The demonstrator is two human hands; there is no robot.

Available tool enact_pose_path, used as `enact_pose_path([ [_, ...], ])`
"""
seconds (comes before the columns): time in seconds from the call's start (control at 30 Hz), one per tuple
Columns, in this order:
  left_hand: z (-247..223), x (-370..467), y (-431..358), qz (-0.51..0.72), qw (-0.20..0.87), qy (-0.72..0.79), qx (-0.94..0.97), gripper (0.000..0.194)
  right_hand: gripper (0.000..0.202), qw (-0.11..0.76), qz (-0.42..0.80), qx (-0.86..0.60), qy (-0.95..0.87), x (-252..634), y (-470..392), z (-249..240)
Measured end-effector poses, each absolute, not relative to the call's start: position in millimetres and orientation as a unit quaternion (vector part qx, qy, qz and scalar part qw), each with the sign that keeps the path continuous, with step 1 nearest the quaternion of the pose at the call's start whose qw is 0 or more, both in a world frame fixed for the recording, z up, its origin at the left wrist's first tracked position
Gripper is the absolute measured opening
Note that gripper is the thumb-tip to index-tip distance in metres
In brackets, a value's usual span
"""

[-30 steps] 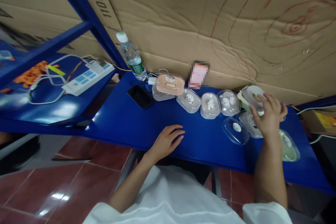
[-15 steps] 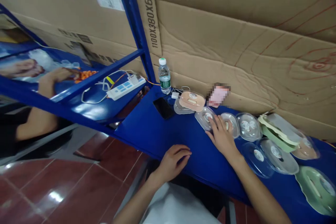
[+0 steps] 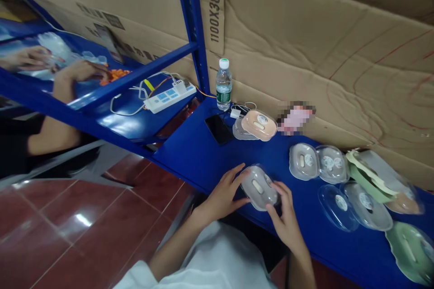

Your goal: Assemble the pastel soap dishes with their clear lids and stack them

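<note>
Near the front edge of the blue counter [image 3: 190, 153], the left hand [image 3: 224, 195] and the right hand [image 3: 286, 219] hold one grey box [image 3: 259, 189] between them. Beyond it lie a black phone [image 3: 219, 130] and a peach box [image 3: 266, 130]; farther, a bottle [image 3: 224, 88] stands near the cardboard [image 3: 291, 54].

Grey container [image 3: 258, 195] — clear-lidded, pale-tabbed — between fingers [image 3: 285, 193]

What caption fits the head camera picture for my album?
Left hand and right hand hold a clear-and-grey container at a blue table.
</note>
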State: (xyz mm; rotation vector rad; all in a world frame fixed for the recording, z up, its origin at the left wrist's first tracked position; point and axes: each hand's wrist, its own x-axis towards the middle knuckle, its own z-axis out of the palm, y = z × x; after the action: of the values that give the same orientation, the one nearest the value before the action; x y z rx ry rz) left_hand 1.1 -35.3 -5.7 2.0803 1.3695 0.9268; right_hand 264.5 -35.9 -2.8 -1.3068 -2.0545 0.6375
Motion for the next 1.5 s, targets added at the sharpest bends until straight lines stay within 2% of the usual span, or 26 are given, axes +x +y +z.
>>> enact_pose_path([
  [0.1, -5, 1, -36, 0.316, 0.210, 0.475, 0.794, 0.087, 0.050, 0.334, 0.248, -0.519, -0.747, 261, -34, -7],
  [0.27, -3, -2, -41, 0.288, 0.156, 0.492, 0.807, 0.052, 0.055, 0.274, 0.207, -0.537, -0.770, 272, -15, -1],
  [0.37, 4, -1, -42, 0.285, 0.158, 0.491, 0.808, 0.032, 0.054, 0.286, 0.144, -0.545, -0.775, 280, -8, 9],
  [0.43, 10, 1, -41, 0.308, 0.185, 0.472, 0.805, 0.028, 0.056, 0.271, 0.128, -0.514, -0.804, 280, -11, 17],
  [0.53, 18, 3, -36, 0.357, 0.233, 0.440, 0.790, 0.026, 0.058, 0.218, 0.150, -0.437, -0.860, 271, -22, 23],
  [0.67, 16, 4, -32, 0.373, 0.248, 0.432, 0.783, 0.027, 0.041, 0.206, 0.154, -0.428, -0.866, 256, -29, 24],
  [0.87, -4, 10, -52, 0.383, 0.191, 0.467, 0.774, 0.079, 0.038, 0.239, 0.145, -0.431, -0.858, 254, -23, 18],
  [0.93, -8, 13, -61, 0.360, 0.153, 0.448, 0.804, 0.075, 0.040, 0.256, 0.131, -0.431, -0.855, 257, -23, 14],
  [1.07, -10, 15, -63, 0.324, 0.110, 0.461, 0.819, 0.045, 0.039, 0.275, 0.091, -0.429, -0.856, 268, -27, 3],
  [1.2, -5, 13, -52, 0.314, 0.129, 0.486, 0.805, 0.020, 0.043, 0.329, 0.089, -0.433, -0.835, 282, -37, -1],
  [1.27, -5, 15, -47, 0.319, 0.146, 0.491, 0.797, 0.019, 0.043, 0.334, 0.094, -0.448, -0.824, 288, -44, 0],
  [1.4, -8, 31, -33, 0.334, 0.198, 0.509, 0.768, 0.038, 0.043, 0.299, 0.095, -0.462, -0.830, 291, -55, 1],
  [1.5, -2, 34, -12, 0.347, 0.257, 0.531, 0.729, 0.041, 0.045, 0.271, 0.094, -0.467, -0.836, 292, -61, -1],
])
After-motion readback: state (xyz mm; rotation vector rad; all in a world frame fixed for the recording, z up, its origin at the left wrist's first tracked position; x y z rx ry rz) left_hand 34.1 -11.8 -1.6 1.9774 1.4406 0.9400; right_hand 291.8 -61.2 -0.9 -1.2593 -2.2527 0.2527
